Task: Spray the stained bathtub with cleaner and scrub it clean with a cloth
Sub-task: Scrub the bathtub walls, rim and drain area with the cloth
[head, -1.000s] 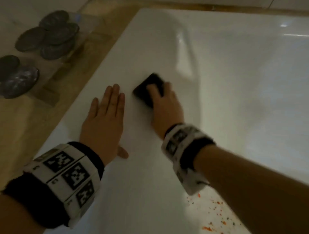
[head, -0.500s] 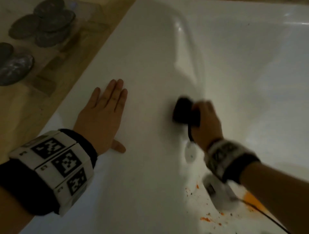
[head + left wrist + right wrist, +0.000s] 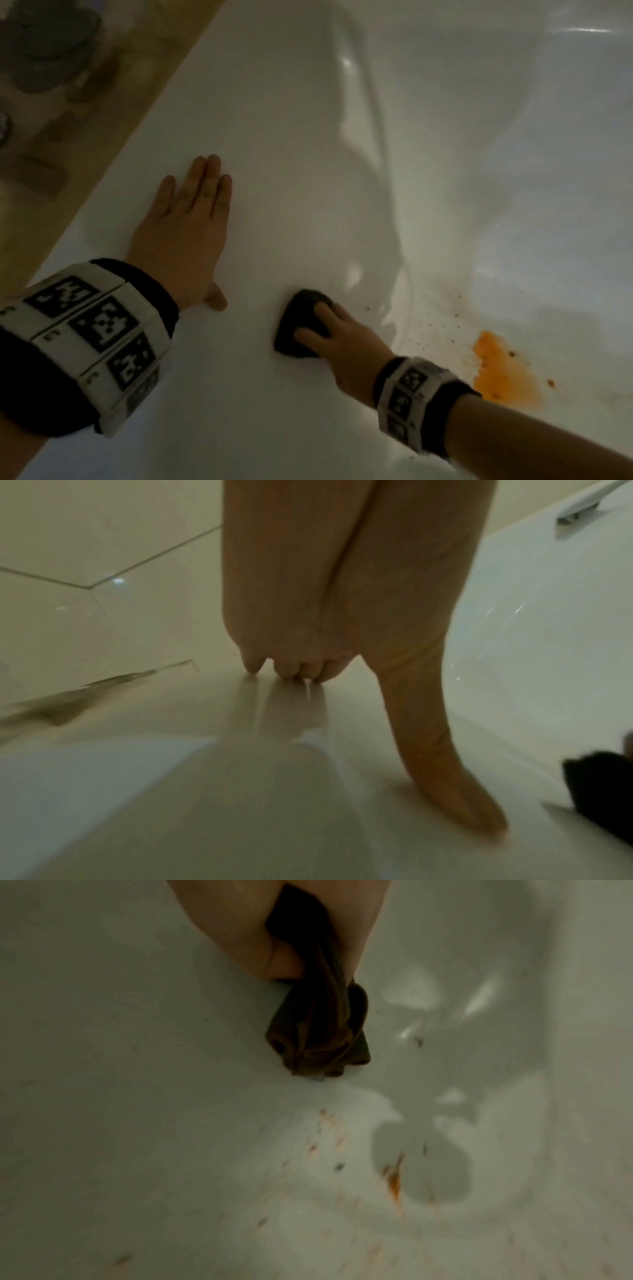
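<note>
The white bathtub (image 3: 274,102) fills the head view, with an orange stain (image 3: 503,373) and small specks on its floor at lower right. My right hand (image 3: 329,337) grips a bunched dark cloth (image 3: 301,325) and presses it on the tub's inner slope, left of the stain. In the right wrist view the cloth (image 3: 318,1031) sticks out below the curled fingers, above scattered orange specks (image 3: 394,1180). My left hand (image 3: 185,219) lies flat on the tub rim with straight fingers; in the left wrist view the left hand (image 3: 325,631) has its fingertips on the white surface. No spray bottle is in view.
Beyond the rim at upper left runs a tan floor strip (image 3: 113,113) with dark round stones (image 3: 48,51) on it. Pale wall tiles (image 3: 85,561) and a chrome fitting (image 3: 578,515) on the far rim show in the left wrist view.
My right hand has swept the cloth from the upper rim down the slope and back toward me, ending near the stain. The left hand has stayed flat on the rim.
</note>
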Motion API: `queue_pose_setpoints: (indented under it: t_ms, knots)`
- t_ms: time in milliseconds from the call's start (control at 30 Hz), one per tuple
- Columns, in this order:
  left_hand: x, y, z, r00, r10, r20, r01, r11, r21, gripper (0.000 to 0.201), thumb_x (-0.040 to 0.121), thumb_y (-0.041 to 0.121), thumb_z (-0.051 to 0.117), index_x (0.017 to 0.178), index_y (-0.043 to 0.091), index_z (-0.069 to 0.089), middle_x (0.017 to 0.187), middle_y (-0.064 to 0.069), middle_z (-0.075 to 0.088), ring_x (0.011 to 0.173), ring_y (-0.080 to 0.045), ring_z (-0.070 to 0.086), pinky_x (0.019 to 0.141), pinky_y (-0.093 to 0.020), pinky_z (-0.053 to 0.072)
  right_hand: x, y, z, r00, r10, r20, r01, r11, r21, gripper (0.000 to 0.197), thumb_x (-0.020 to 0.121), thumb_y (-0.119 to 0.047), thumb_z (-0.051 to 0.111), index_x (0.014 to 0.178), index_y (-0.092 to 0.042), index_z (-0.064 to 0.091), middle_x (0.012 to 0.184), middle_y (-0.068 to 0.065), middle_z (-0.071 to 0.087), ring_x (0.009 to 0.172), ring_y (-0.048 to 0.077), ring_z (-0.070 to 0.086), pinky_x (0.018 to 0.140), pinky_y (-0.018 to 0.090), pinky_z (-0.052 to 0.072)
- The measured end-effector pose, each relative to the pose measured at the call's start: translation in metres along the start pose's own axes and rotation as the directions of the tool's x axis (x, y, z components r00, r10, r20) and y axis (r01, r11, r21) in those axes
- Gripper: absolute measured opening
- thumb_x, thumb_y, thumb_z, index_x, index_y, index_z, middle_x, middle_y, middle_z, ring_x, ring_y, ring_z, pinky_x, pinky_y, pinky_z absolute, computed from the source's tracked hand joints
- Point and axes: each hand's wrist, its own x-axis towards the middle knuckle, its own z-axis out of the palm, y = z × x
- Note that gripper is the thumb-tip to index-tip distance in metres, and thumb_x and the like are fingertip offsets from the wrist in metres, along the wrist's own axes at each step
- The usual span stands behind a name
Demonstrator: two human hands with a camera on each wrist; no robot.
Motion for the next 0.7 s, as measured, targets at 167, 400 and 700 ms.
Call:
queue_pose_setpoints:
  t_ms: [167, 400, 700]
  knots:
    - [0.014, 0.051, -0.013, 0.962, 0.273, -0.025, -0.274, 0.962, -0.005, 0.129, 0.073, 0.059, 0.067, 0.142, 0.008, -0.03, 0.147, -0.009, -0.04, 0.14, -0.022, -0.031, 0.115, -0.04, -0.013, -0.046, -0.018, 0.023, 0.981, 0.169, -0.094, -0.143, 0.962, 0.234, 0.062, 0.051, -0.016, 0.083, 0.099, -0.025, 0.046, 0.105, 0.005, 0.056, 0.076, 0.019, 0.066, 0.054, 0.018, 0.055]
    - [0.023, 0.108, 0.002, 0.956, 0.288, 0.058, -0.294, 0.946, 0.138, 0.1, 0.09, 0.035, 0.054, 0.144, 0.004, -0.024, 0.15, -0.013, -0.033, 0.141, -0.026, -0.027, 0.114, -0.048, -0.013, -0.054, -0.047, 0.049, 0.939, 0.344, 0.023, -0.332, 0.885, 0.325, 0.029, 0.076, -0.037, 0.04, 0.105, -0.032, 0.043, 0.107, -0.002, 0.045, 0.079, 0.009, 0.063, 0.064, 0.013, 0.051]
    - [0.032, 0.125, -0.001, 0.958, 0.287, 0.019, -0.286, 0.947, 0.149, 0.099, 0.09, 0.033, 0.053, 0.144, 0.004, -0.025, 0.149, -0.013, -0.035, 0.141, -0.025, -0.027, 0.115, -0.046, -0.012, 0.002, 0.049, 0.012, 0.642, 0.763, -0.071, -0.63, 0.577, 0.52, 0.062, 0.081, -0.004, 0.057, 0.137, -0.019, 0.035, 0.141, 0.01, 0.027, 0.114, 0.033, 0.047, 0.102, 0.035, 0.041]
